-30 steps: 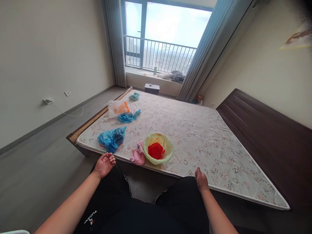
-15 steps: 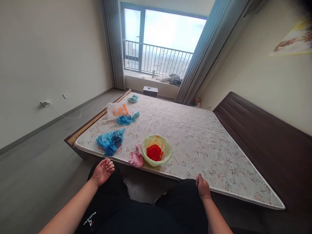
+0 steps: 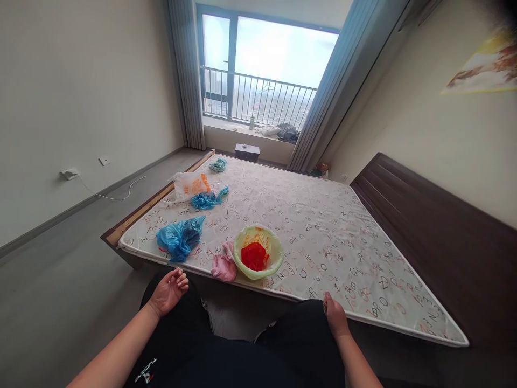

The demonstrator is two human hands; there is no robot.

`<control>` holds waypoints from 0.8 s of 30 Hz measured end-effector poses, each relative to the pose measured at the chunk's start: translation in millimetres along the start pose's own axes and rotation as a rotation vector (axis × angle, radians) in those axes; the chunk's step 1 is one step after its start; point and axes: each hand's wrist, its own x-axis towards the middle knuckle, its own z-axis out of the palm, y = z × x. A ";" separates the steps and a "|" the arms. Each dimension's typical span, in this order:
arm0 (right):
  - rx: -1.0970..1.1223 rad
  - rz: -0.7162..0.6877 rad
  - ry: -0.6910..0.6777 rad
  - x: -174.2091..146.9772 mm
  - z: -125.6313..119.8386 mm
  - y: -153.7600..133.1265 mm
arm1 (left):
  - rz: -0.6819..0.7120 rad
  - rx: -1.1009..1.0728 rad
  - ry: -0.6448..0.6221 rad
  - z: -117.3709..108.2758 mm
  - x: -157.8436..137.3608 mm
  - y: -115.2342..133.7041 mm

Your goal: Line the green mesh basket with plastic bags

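Observation:
My left hand (image 3: 169, 292) rests palm up on my left thigh, its fingers loosely curled with nothing in them. My right hand (image 3: 335, 315) lies over my right knee, thumb up; its other fingers are mostly hidden. At the near edge of the mattress (image 3: 311, 215) stands a pale green basin (image 3: 277, 250) with a bright red cloth (image 3: 254, 256) inside. A pink cloth (image 3: 224, 264) lies against the basin's left side. Beyond my left hand sits a crumpled blue plastic bag (image 3: 180, 237); neither hand touches any of these.
Farther along the mattress are a second blue bag (image 3: 204, 200), a white bag with orange print (image 3: 189, 185) and a teal bundle (image 3: 218, 164). A dark headboard (image 3: 436, 215) borders the right. A small nightstand (image 3: 247, 152) stands below the window; a white cable (image 3: 109, 195) trails at left.
The view has shifted slightly, so the scene sits a little farther left and lower. Both hands stay on my legs; the things on the mattress have not moved.

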 end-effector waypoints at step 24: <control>-0.747 -0.140 -0.333 -16.0 21.0 -6.7 | 0.030 0.134 0.096 -9.7 13.8 -7.1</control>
